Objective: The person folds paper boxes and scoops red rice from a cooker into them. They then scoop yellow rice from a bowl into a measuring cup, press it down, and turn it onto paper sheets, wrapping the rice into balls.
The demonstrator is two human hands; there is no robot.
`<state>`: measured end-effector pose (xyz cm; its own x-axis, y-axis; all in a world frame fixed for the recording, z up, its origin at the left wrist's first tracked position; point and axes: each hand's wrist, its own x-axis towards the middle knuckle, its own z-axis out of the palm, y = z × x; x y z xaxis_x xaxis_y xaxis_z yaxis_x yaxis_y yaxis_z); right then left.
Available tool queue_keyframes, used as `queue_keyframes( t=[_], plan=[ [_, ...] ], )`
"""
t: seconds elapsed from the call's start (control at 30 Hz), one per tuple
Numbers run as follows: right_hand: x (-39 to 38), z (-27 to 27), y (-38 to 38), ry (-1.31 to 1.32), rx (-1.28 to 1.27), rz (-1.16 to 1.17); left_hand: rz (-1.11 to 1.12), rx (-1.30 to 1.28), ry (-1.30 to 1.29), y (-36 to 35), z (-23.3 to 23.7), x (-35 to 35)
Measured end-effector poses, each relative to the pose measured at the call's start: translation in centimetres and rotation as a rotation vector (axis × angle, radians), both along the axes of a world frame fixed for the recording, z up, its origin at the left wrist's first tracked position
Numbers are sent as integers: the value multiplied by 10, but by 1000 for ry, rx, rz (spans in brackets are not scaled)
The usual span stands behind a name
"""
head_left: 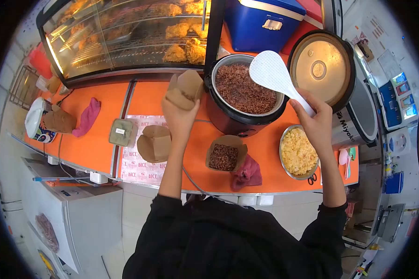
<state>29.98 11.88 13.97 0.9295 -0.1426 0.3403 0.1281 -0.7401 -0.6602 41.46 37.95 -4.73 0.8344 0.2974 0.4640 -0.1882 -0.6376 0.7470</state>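
My left hand (180, 114) grips a brown paper food box (184, 86), raised and tilted left of the rice cooker (223, 109); a little dark rice seems to be inside. In my right hand (315, 122) is a white rice paddle (271, 69), its blade above the right side of the open cooker. Reddish-brown rice (241, 90) fills the cooker's pot. Below the cooker stands another paper box (241, 158) holding brown rice. Under my right hand sits a metal bowl (299, 176) of yellow rice (299, 151).
A glass warmer (125, 37) with fried chicken stands at the back. Also around are a blue cooler box (263, 28), an open lid (320, 69), a paper box (153, 144), a lidded container (122, 132), a pink cloth (246, 176), scissors (312, 179) and a cable (191, 179).
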Motion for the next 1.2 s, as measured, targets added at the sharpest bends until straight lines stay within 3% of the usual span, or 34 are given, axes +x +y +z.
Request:
queue_keyframes(
  t=[0.2,0.23,0.3,0.37,0.43,0.5,0.57,0.6,0.67,0.7,0.77,0.8,0.9,1.03,1.2],
  plan=[
    [17,-10,-7,-47,-13,-34,7,-58,206,-23,-80,27],
    [22,-11,-6,-13,-120,-85,0,-62,202,-25,-85,21],
    [35,-19,-12,25,-228,-144,-73,-155,145,-26,-80,-11],
    [61,-40,-24,-5,-525,-164,-223,-228,150,-11,-88,-37],
    [92,-64,-33,33,-599,-168,-340,-83,395,12,-48,-88],
    [122,-84,-38,73,-669,-164,-361,-363,235,38,-42,-131],
    [146,-97,-38,93,-703,-204,126,-111,42,53,-52,-172],
    [150,-98,-33,93,-695,-208,122,-104,39,57,-58,-176],
    [151,-101,-24,58,-716,-105,388,-206,99,61,-76,-178],
    [151,-102,-24,64,-718,-108,384,-207,105,63,-84,-175],
    [148,-105,-22,95,-740,26,221,-476,224,69,-94,-159],
    [145,-107,-22,102,-744,27,99,-604,121,73,-104,-150],
    [132,-108,-21,117,-722,75,199,-401,148,77,-112,-128],
    [108,-92,-9,230,-632,97,141,-592,54,65,-93,-117],
    [97,-92,-1,422,-525,174,217,-346,18,83,-101,-126]
  ],
)
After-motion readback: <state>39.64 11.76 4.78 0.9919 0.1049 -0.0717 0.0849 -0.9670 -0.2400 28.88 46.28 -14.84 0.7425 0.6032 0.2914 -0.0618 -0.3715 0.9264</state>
